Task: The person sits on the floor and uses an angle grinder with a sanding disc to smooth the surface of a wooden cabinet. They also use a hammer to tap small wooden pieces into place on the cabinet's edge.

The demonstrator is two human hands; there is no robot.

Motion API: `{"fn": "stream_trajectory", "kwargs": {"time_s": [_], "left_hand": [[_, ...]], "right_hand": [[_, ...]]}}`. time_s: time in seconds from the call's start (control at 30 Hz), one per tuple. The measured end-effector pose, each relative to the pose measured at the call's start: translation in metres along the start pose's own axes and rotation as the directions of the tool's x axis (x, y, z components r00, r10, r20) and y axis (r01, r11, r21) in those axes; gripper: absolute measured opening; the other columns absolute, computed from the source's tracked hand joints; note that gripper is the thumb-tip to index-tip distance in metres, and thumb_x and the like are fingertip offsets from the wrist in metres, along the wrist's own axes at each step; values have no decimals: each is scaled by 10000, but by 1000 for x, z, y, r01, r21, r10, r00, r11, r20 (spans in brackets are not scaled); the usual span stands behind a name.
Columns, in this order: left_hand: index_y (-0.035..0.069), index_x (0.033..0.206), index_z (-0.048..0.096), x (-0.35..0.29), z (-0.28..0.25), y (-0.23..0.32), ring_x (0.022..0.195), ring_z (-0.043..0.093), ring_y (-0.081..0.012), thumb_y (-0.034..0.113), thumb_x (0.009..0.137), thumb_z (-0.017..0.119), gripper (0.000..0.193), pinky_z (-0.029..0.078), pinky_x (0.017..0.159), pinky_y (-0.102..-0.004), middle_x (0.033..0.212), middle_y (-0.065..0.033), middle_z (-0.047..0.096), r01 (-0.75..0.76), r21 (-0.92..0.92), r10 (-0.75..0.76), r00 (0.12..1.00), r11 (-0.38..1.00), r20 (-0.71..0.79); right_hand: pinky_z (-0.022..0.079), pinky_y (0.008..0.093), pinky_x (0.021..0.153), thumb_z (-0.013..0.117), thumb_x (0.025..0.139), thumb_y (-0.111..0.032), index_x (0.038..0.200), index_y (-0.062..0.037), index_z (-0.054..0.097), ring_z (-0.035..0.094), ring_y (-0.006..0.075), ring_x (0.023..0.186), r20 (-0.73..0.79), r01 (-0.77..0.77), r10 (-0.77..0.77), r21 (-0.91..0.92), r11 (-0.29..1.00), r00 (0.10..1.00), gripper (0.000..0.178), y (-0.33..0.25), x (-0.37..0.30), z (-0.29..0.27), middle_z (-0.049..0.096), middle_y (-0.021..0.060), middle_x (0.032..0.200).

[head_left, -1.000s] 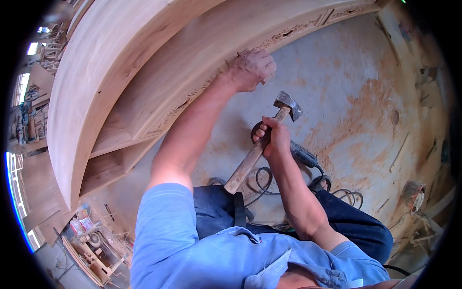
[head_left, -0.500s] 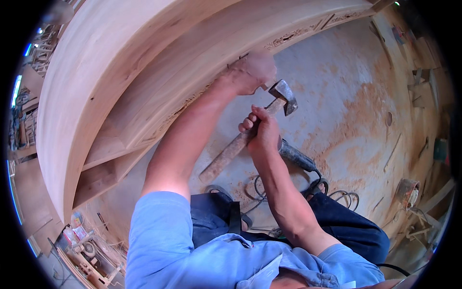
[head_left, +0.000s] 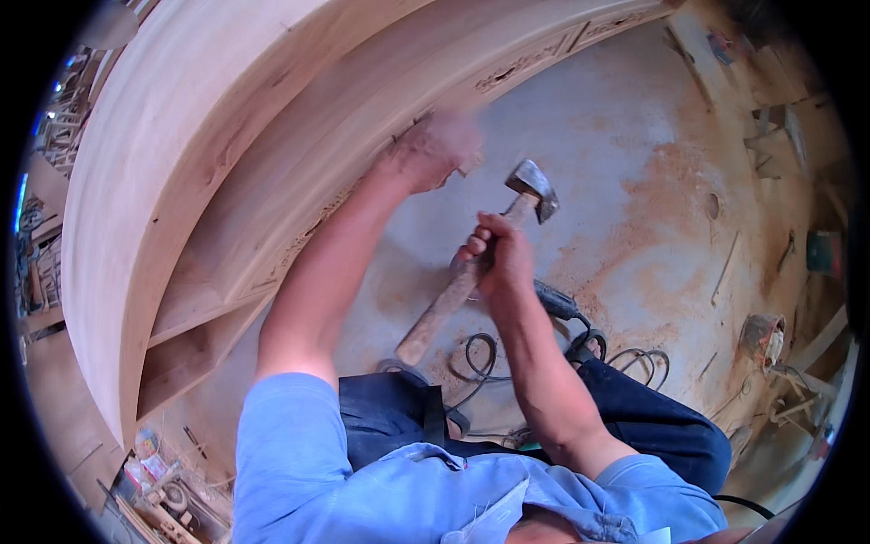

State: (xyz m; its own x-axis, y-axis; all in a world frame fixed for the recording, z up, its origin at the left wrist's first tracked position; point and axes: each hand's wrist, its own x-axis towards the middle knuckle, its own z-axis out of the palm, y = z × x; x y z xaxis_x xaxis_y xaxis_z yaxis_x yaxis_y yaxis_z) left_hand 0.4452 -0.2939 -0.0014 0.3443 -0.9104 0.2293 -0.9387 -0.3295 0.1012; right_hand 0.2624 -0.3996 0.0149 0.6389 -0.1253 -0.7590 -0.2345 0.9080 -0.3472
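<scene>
Has drawn the wooden-handled hammer a little away from the left hand since half a second ago, widening the gap between that hand and the metal head. Has also let the whole view slide, bringing the curved bare-wood cabinet slightly further toward nine o'clock.

Clenches the right hand around the hammer's handle, fingers wrapped over and thumb toward the head. Holds it on a slant — head just past the fist at one o'clock, long end of the handle running out between seven and eight.

Reaches the left hand to eleven o'clock of the right one, over the cabinet's edge. Blurs there: fingers apparently curled, but cannot tell whether grasping anything. Shows a small tan end just past three o'clock of that hand; farther out in nearly the same direction, the hammer head — clearly apart. Between one and two, a carved panel.

At four o'clock of the right hand, a dark corded power tool, partly hidden by the wrist. Toward six, looped black cable; at two, brown sawdust on the floor.
</scene>
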Motion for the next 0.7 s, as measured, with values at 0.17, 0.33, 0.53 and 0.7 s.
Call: {"fn": "stream_trajectory", "kwargs": {"time_s": [0.17,0.33,0.53,0.7], "left_hand": [[43,967,620,-42,-8,33,1115,586,-354,30,716,742,279,473,973,-425,1101,-161,634,157,-137,-127,970,978,207],[43,1095,635,-137,1,58,1147,571,-379,116,695,804,440,485,949,-464,1166,-170,612,296,-110,-191,816,949,546],[13,1149,633,-167,-120,102,1285,541,-364,47,826,720,336,434,1104,-458,1311,-169,615,329,-46,-304,912,943,275],[34,1300,534,-100,-252,108,1359,488,-383,130,938,647,391,391,1143,-505,1389,-172,582,251,423,-125,945,870,-303]], "right_hand": [[468,319,508,620,948,-108,918,-78,565,491,127,534,-77,36,-59,-273,961,995,70,-97,57,-86,485,-8,664],[528,382,595,712,876,-222,931,-1,647,649,242,651,-137,5,-325,-916,400,936,237,-218,109,-187,672,109,796],[528,364,854,736,808,-261,1164,60,702,689,244,946,124,149,-677,-989,-21,726,480,-241,145,-123,717,118,966],[506,396,742,616,798,-143,960,1,693,602,254,783,346,661,-581,-548,513,737,230,-217,208,-14,645,64,838]]}}
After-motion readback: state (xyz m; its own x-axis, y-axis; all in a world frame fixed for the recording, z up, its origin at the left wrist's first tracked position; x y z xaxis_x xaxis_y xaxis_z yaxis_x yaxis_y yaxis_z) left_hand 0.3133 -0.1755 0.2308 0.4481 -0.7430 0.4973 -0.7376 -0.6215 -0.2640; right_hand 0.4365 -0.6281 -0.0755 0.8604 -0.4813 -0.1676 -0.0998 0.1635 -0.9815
